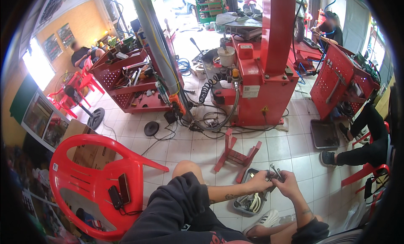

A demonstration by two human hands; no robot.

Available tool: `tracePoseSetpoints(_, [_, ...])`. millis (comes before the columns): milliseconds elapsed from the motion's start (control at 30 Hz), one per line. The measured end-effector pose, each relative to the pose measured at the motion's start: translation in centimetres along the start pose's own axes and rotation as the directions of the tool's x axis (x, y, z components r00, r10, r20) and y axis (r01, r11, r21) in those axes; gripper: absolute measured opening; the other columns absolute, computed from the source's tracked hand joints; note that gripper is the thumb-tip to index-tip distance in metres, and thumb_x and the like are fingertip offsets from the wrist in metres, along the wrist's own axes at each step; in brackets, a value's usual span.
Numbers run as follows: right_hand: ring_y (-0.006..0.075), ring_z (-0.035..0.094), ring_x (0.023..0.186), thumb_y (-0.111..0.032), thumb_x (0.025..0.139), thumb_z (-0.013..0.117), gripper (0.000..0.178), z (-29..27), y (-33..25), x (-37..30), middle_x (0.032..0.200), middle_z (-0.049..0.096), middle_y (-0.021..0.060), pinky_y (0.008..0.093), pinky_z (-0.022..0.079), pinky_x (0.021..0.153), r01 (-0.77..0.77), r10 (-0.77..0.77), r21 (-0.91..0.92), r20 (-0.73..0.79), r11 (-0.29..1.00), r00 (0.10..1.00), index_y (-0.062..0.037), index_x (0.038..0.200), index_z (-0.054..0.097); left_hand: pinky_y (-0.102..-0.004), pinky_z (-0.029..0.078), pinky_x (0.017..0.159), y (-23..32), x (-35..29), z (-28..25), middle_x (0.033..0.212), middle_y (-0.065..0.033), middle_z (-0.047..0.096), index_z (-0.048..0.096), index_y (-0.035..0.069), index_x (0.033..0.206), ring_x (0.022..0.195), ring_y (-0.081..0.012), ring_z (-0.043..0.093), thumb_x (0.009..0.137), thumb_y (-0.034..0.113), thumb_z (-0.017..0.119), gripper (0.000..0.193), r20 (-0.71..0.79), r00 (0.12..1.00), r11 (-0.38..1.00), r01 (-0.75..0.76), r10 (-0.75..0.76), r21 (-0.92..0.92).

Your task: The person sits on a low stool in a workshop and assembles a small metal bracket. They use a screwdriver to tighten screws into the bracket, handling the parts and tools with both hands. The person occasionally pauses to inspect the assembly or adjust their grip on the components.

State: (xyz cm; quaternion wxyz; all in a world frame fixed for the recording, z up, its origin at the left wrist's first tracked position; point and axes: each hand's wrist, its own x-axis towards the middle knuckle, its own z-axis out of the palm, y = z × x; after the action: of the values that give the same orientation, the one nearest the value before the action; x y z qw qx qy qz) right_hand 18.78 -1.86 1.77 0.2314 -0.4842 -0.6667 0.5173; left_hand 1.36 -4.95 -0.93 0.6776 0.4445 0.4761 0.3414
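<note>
Both of my hands meet above a grey plastic tray [238,207] on the floor. My left hand [258,183] is closed around a small dark metal part [268,175], mostly hidden by the fingers. My right hand [287,185] touches it from the other side and grips a short silver metal piece [275,170] that sticks up between the hands. Its exact kind is too small to tell. Cream-coloured curved pieces [255,202] and other loose parts lie in the tray.
A red steel stand [235,156] stands just beyond the tray. To my left, a red plastic chair [99,176] carries a phone [124,188] and a black case. Ahead are a red lift post [265,96], hoses and a tool cart [126,86]. A seated person's legs [362,138] are at right.
</note>
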Motion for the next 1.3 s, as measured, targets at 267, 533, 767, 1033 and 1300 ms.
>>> tracePoseSetpoints(267, [0.0064,0.048,0.055,-0.012,0.084,0.073,0.018,0.1,0.4,-0.8,0.06,0.059,0.0013,0.0263,0.039,0.05,-0.07,0.055,-0.171,-0.093,0.983,0.994,0.0051,0.083,0.066,-0.0277,0.041,0.047,-0.1,0.4,0.2,0.069,-0.0048,0.062,0.059,0.0,0.114,0.055,-0.0097,0.056,0.082,0.011,0.068,0.035,-0.068,0.993,0.976,-0.079,0.095,0.203])
tracePoseSetpoints(533, [0.0064,0.052,0.06,-0.007,0.084,0.073,0.013,-0.4,0.0,-0.1,0.069,0.064,0.0024,0.0246,0.042,0.053,-0.047,0.049,-0.095,0.017,0.994,0.999,0.0045,0.088,0.067,-0.0275,0.044,0.054,-1.9,1.2,-0.4,0.08,-0.0062,0.065,0.062,-0.001,0.11,0.067,-0.0095,0.059,0.078,0.01,0.07,0.035,-0.11,0.985,0.982,-0.115,0.132,0.148])
tracePoseSetpoints(767, [0.0089,0.059,0.066,-0.003,0.085,0.071,0.016,-0.4,-1.1,-0.4,0.076,0.068,0.0067,0.025,0.048,0.059,0.08,-0.081,-0.106,-0.006,0.991,0.997,0.0059,0.097,0.066,-0.024,0.048,0.072,-1.5,2.4,-1.9,0.089,-0.0038,0.066,0.064,0.0,0.113,0.079,-0.0102,0.06,0.083,0.005,0.06,0.031,0.052,0.998,0.992,0.028,-0.022,-0.125])
tracePoseSetpoints(1033, [0.0066,0.053,0.06,-0.004,0.084,0.072,0.019,-0.2,0.8,-0.6,0.067,0.063,0.0052,0.0241,0.043,0.054,0.143,-0.144,-0.026,-0.05,0.989,0.988,0.0034,0.1,0.065,-0.0244,0.048,0.075,-1.7,2.4,-1.2,0.092,-0.0029,0.066,0.064,0.001,0.118,0.082,-0.0104,0.061,0.091,0.008,0.056,0.029,0.061,0.995,0.988,-0.068,0.077,-0.135])
tracePoseSetpoints(1300, [0.0041,0.044,0.053,-0.007,0.081,0.074,0.021,-1.0,-1.3,-0.9,0.061,0.055,-0.0007,0.0248,0.035,0.048,0.075,-0.099,-0.254,-0.081,0.964,0.992,0.0023,0.095,0.062,-0.0219,0.041,0.055,0.8,1.3,-1.5,0.085,0.0017,0.061,0.065,0.007,0.113,0.071,-0.0058,0.053,0.089,0.009,0.059,0.025,0.088,0.993,0.983,0.093,-0.079,-0.158])
